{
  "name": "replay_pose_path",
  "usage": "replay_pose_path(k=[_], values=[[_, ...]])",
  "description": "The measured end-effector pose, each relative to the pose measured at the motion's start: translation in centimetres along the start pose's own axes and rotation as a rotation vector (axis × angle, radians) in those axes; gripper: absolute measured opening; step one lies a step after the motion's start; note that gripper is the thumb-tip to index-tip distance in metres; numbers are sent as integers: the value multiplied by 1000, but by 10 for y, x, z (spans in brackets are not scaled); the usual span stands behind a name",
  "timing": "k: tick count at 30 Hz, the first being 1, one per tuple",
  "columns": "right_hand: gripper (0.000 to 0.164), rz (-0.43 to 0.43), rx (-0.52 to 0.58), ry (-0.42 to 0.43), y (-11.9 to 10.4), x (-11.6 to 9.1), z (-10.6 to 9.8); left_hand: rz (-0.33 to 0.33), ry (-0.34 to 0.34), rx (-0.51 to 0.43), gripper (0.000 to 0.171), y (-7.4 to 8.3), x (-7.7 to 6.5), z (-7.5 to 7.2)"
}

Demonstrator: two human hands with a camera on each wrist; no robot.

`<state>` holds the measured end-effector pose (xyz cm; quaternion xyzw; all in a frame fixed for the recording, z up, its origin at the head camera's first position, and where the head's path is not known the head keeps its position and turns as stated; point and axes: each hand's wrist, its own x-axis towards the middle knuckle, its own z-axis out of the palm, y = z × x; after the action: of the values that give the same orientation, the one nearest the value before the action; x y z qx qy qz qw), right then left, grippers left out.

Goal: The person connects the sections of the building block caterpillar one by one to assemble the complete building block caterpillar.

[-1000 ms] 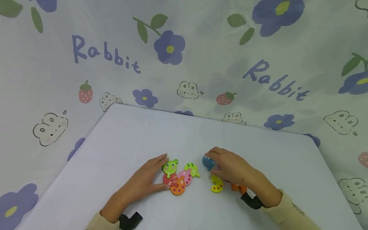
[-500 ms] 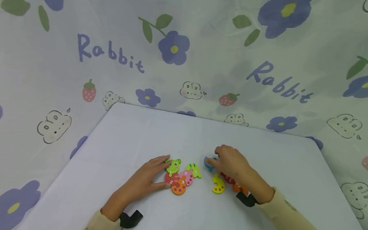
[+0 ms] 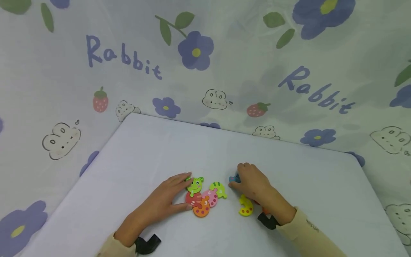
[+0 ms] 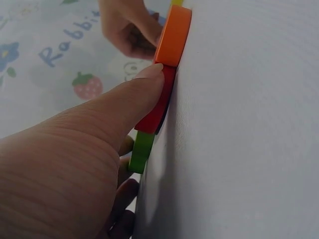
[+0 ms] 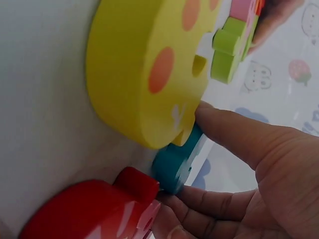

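Observation:
My left hand (image 3: pixel 167 196) holds a joined caterpillar puzzle by its edge, fingers at the green smiling head (image 3: pixel 194 186) and thumb on the red piece numbered 2 (image 3: pixel 191 200). In the left wrist view that thumb lies against the red piece (image 4: pixel 158 102). Orange 3 (image 3: pixel 201 210), pink 4 (image 3: pixel 210 198) and light green 5 (image 3: pixel 218 190) continue the curved chain. To the right, my right hand (image 3: pixel 253 182) pinches a blue puzzle piece (image 3: pixel 232 179) between thumb and fingers, partly covering it. The right wrist view shows this blue piece (image 5: pixel 172 169) low on the table.
A loose yellow spotted piece (image 3: pixel 247 211) lies between the chain and my right wrist. Red (image 5: pixel 94 209) and orange (image 3: pixel 265 210) pieces lie under the right hand and forearm, mostly hidden. A white table (image 3: pixel 179 142) meets a patterned cloth wall (image 3: pixel 179 85) behind.
The right hand let the blue piece loosen, shifted its fingers, and now grips it again, the piece turned on the table. My left hand stays on the chain.

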<state>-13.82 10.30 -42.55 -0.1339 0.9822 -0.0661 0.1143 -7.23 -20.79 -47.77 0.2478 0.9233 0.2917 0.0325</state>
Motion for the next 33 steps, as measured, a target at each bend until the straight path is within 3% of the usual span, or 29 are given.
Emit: replay_pose_path(k=[13,20,28,33], values=[[54,-92,-9,80,1,-14,-1,1,2,-5,83,-2,-2,0],[49,-129,87,59,-13,-35,-10,-9,5,15,82,-1,-2,-2],[49,-197,52,90,-23,-50,-12,-9,2,10,82,-1,-2,-3],[53,-169,46,106,-26,-54,-9,-3,-7,11,84,-3,0,-2]])
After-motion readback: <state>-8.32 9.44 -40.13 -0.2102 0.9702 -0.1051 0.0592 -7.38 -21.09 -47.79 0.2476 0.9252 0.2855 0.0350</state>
